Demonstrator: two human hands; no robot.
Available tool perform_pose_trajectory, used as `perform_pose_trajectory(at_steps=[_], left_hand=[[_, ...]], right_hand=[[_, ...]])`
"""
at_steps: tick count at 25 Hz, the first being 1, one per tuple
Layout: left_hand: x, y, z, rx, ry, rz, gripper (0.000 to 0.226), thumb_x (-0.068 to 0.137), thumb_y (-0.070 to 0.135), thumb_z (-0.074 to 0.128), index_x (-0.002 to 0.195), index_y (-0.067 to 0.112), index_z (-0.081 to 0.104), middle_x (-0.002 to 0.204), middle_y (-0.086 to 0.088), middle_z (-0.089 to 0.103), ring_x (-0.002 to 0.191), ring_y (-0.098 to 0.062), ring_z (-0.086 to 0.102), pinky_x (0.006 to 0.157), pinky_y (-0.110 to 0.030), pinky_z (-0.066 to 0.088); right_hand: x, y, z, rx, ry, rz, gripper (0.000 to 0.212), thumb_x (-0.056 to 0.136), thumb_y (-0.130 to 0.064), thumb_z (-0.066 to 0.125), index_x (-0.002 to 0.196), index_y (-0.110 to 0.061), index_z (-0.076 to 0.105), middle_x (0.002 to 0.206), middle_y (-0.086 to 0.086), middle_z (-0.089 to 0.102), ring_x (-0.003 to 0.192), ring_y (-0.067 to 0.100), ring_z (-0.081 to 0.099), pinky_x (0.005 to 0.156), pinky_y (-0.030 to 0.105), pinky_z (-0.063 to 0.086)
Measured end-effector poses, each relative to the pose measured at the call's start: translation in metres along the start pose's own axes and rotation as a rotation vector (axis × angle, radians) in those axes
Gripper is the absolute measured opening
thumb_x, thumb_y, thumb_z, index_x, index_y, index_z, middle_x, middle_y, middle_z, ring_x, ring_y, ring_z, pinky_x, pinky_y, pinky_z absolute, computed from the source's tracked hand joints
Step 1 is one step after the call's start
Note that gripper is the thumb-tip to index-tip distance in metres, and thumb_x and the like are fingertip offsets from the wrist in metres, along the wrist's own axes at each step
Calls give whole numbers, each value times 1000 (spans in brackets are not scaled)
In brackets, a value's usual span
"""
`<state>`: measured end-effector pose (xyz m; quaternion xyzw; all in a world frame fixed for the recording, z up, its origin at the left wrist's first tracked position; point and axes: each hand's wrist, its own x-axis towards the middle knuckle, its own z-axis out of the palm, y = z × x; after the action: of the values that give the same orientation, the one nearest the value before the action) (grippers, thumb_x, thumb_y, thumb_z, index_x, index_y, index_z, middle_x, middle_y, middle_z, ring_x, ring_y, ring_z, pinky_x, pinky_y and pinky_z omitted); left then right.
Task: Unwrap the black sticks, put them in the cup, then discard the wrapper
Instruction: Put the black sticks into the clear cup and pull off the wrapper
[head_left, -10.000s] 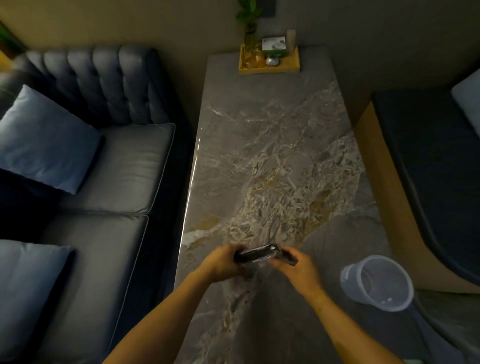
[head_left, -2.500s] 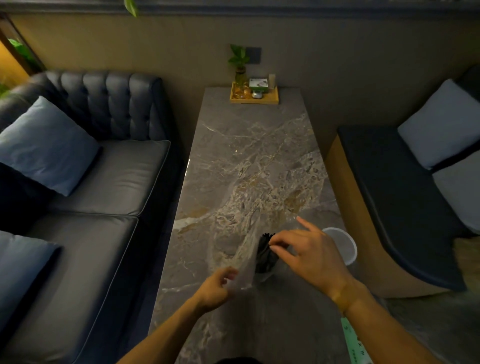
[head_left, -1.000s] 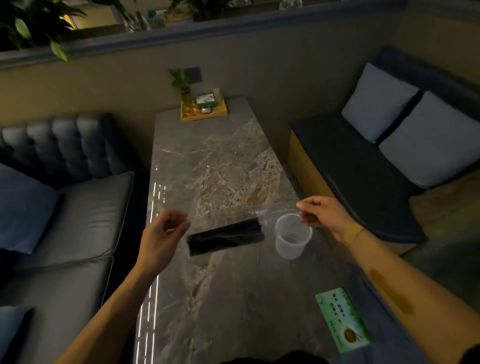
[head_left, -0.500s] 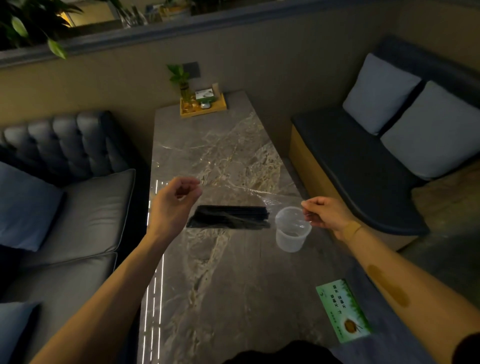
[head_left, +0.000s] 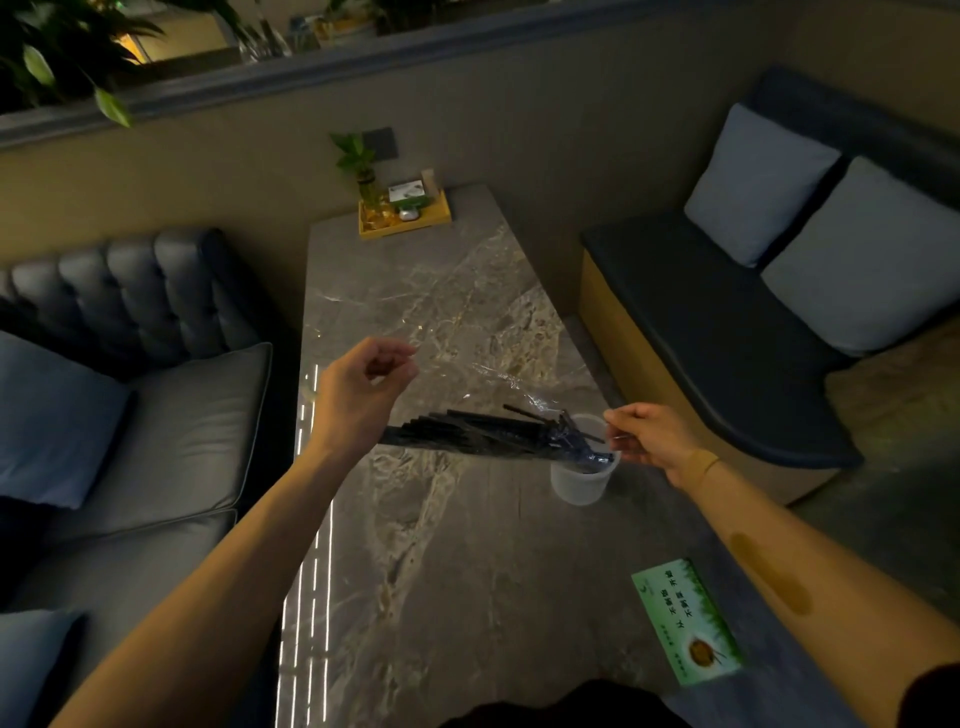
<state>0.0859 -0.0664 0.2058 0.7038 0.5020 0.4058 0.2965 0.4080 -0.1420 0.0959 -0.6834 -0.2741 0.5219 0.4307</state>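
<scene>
Tipped since half a second ago: black sticks (head_left: 467, 436) now slanting down, tips inside the cup (head_left: 582, 478) on the desk (head_left: 441, 571). Left hand (head_left: 363, 395) raised, right hand (head_left: 649, 436) low, apart, each pinching the wrapper (head_left: 467, 374) as a chute.

The marble-look surface (head_left: 467, 545) is showing a glossy polish; the wrapper (head_left: 483, 364) is glinting like clear film, the cup (head_left: 576, 486) looking like translucent plastic, the sofa (head_left: 171, 415) possibly leather.
</scene>
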Motion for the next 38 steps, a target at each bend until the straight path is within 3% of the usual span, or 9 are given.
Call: perform_pose_trajectory(at_steps=[6, 10, 18, 26, 30, 35, 38], left_hand=[[10, 12, 5, 31, -20, 40, 18, 83, 19, 75, 94, 33, 71, 84, 15, 72, 79, -3, 65, 77, -26, 53], [23, 32, 11, 46, -65, 85, 24, 83, 18, 74, 87, 41, 68, 80, 19, 70, 77, 3, 64, 74, -19, 51], [44, 77, 41, 90, -143, 185, 15, 85, 15, 72, 96, 25, 70, 80, 13, 67, 72, 2, 60, 75, -27, 53], [52, 99, 62, 78, -162, 217, 14, 86, 16, 71, 96, 27, 70, 81, 13, 66, 72, 1, 60, 73, -20, 51], [53, 107, 63, 55, -159, 240, 14, 86, 16, 72, 97, 25, 70, 82, 13, 66, 72, 7, 59, 70, -10, 48], [59, 127, 65, -11, -144, 299, 14, 86, 13, 71, 95, 23, 70, 83, 3, 69, 76, -2, 62, 73, -17, 51], [62, 137, 74, -2, -176, 358, 14, 85, 12, 71, 94, 23, 70, 76, 14, 65, 70, 7, 59, 68, -9, 44]], right_hand=[[5, 5, -6, 36, -3, 22, 12, 90, -19, 64, 79, -14, 66, 75, 5, 66, 64, 16, 62, 59, 27, 51], [7, 10, -11, 82, -11, 51, 10, 90, -20, 64, 81, -15, 66, 77, 5, 67, 67, 17, 63, 61, 29, 51], [3, 19, -23, 182, 1, 121, 10, 90, -19, 63, 81, -16, 63, 77, 4, 65, 67, 17, 60, 63, 31, 48], [-2, 24, -31, 244, -5, 144, 11, 90, -19, 64, 79, -16, 63, 78, 4, 65, 69, 17, 60, 65, 32, 48], [-4, 23, -29, 287, -25, 151, 8, 90, -19, 63, 84, -14, 63, 80, 5, 65, 71, 18, 59, 65, 32, 49], [-7, 21, -21, 369, -89, 164, 9, 90, -21, 63, 85, -13, 63, 82, 6, 64, 76, 20, 60, 69, 33, 50], [-8, 26, -20, 415, -85, 187, 10, 89, -21, 64, 83, -14, 63, 81, 6, 64, 75, 20, 59, 69, 33, 49]])
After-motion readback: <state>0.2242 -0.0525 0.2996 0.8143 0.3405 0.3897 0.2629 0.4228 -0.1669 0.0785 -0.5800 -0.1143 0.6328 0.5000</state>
